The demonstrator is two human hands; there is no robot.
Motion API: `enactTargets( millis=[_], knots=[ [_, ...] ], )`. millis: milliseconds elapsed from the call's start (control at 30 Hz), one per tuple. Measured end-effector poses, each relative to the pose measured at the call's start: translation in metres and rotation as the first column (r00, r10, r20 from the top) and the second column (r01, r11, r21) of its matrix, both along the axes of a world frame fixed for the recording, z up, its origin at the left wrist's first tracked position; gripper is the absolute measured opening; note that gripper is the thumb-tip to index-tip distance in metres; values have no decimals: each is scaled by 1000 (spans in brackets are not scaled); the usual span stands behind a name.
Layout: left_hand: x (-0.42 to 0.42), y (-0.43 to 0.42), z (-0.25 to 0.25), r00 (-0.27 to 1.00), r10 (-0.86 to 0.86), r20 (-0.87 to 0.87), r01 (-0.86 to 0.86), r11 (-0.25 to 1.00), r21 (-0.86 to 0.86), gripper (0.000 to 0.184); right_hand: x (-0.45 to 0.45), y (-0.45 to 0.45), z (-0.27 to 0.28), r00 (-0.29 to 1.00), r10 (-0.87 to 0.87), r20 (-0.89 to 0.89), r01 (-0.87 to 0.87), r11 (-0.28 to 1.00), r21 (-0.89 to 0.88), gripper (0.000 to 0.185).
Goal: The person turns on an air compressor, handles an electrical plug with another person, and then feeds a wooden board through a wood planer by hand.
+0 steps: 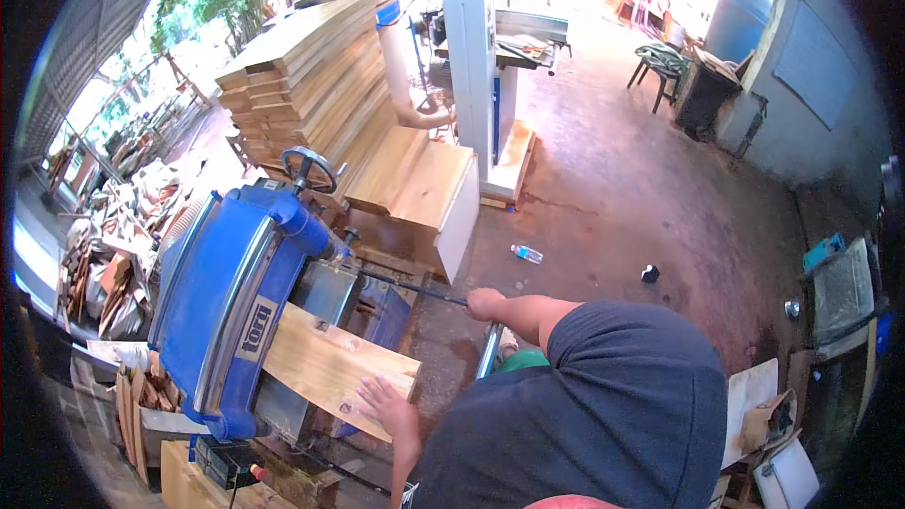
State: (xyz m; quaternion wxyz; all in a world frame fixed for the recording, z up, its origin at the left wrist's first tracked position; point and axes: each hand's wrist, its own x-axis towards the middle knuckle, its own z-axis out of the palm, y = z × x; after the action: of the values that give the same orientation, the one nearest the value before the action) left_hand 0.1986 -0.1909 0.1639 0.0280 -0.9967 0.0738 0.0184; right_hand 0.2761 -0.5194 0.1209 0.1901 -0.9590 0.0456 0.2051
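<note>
A wooden board (330,358) lies partly inside a blue thickness planer (219,302), its near end sticking out over the metal bed (325,297). My left hand (386,405) rests flat on the board close to that end, fingers spread. Farther up, my right hand (485,304) is closed around the end of a thin dark lever (415,288) that runs out from the planer's side. A handwheel (310,171) sits on top of the machine. The part of the board under the planer's hood is hidden.
Behind the planer rises a tall stack of boards (311,75), with a lower pile (415,179) beside it near a pillar (468,47). A plastic bottle (527,254) and a small dark object (649,273) lie on the floor. Wood scraps (123,245) heap up at left.
</note>
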Motion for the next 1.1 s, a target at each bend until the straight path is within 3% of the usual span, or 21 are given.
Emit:
enactTargets(
  millis=[167, 233, 333, 367, 400, 433, 467, 533, 733, 867, 933, 967, 1000, 1067, 1100],
  knots=[
    [2, 3, -9, 1000, 4, 15, -3, 999, -42, 61, 2, -4, -28, 991, 6, 137, -5, 1000, -9, 32],
    [0, 5, -16, 992, -35, 123, 38, 999, -20, 57, 7, -8, -37, 997, 4, 75, -3, 1000, -9, 30],
    [1, 7, -22, 996, -6, 90, 8, 1000, -24, 53, 11, -8, -32, 999, 24, -26, -25, 999, -48, 27],
    [3, 9, -23, 998, 13, 67, -11, 999, -38, 53, 5, -1, -13, 998, -49, 43, 49, 999, 6, 29],
    [4, 10, -31, 995, 27, 98, -23, 999, -38, 53, 10, -1, -10, 997, 7, -73, -13, 997, -78, 29],
    [3, 10, -35, 991, 29, 133, -25, 999, -34, 54, 9, -6, -27, 996, 52, 68, -48, 997, -60, 33],
    [3, 10, -30, 994, 52, 96, -48, 998, -42, 54, 6, 5, 0, 999, -4, 33, 5, 1000, -31, 32],
    [3, 8, -24, 993, 102, 55, -99, 994, -46, 55, 6, 0, -16, 987, 26, 156, -29, 999, 17, 33],
    [5, 4, -20, 993, 62, 99, -62, 998, 2, 55, 8, 4, -9, 998, -4, 64, 7, 999, -50, 34],
    [3, 4, -16, 986, 23, 167, -23, 1000, -4, 54, 7, -2, -29, 990, -19, 137, 26, 999, -45, 38],
    [3, 3, -5, 996, 49, 70, -49, 999, 1, 54, 13, -3, -34, 994, 0, 110, 5, 999, -45, 32],
    [4, 6, -24, 992, 69, 106, -60, 995, -83, 56, 10, -7, -35, 996, 8, 91, -5, 999, -32, 30],
    [3, 8, -32, 992, 57, 114, -55, 998, -21, 58, 8, -8, -32, 999, 29, 31, -26, 997, -73, 28],
    [5, 8, -17, 995, 93, -32, -95, 993, -70, 58, 12, -3, -12, 1000, 17, -17, -18, 998, -64, 25],
    [4, 12, -26, 996, 67, 59, -64, 997, -52, 56, 8, 1, 0, 1000, -13, -15, 12, 1000, -15, 25]
  ],
)
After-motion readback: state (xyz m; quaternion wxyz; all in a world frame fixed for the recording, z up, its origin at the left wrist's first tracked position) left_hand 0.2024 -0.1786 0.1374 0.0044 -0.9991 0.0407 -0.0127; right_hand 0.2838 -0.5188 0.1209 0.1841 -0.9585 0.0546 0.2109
